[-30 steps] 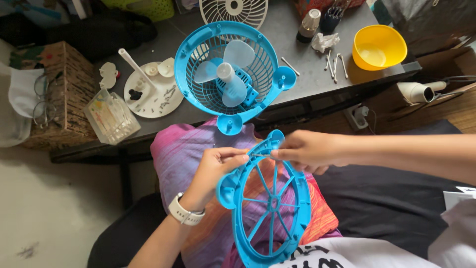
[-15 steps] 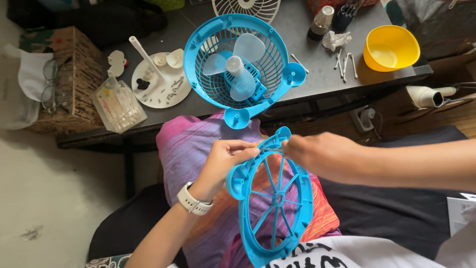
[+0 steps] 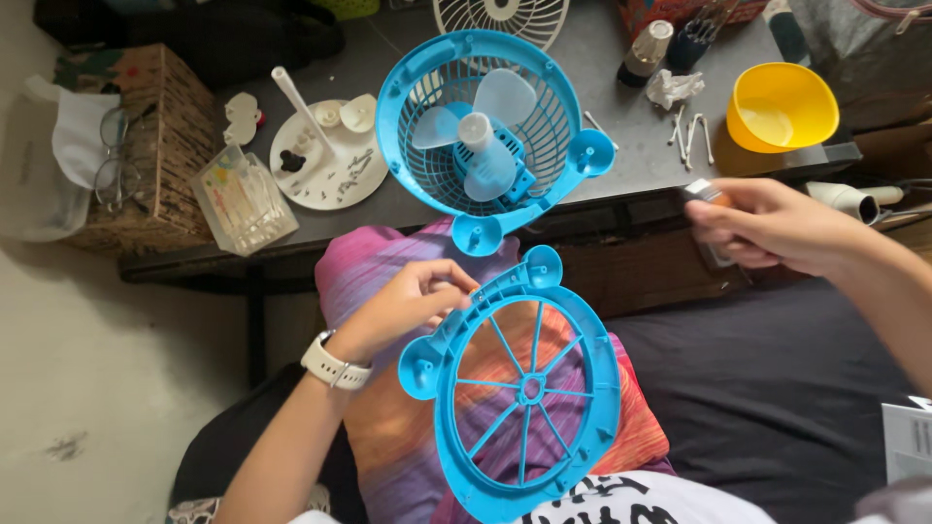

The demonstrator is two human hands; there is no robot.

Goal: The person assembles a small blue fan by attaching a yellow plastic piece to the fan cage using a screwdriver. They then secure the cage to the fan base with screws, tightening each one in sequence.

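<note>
While the left hand (image 3: pixel 408 306) grips the blue fan frame (image 3: pixel 524 388) steady on the lap, its open side faces up. The right hand (image 3: pixel 767 225) clutches a small grey tool (image 3: pixel 701 191) near the worktop (image 3: pixel 621 160) edge.

1. The left hand (image 3: pixel 408 306) grips the upper left rim of the blue fan frame (image 3: pixel 524 388), which rests on the lap.
2. The right hand (image 3: pixel 767 225), well right of the frame, holds a small grey object (image 3: pixel 701 191).
3. The blue fan body (image 3: pixel 490 131) lies on the table (image 3: pixel 631 155) above the frame.
</note>
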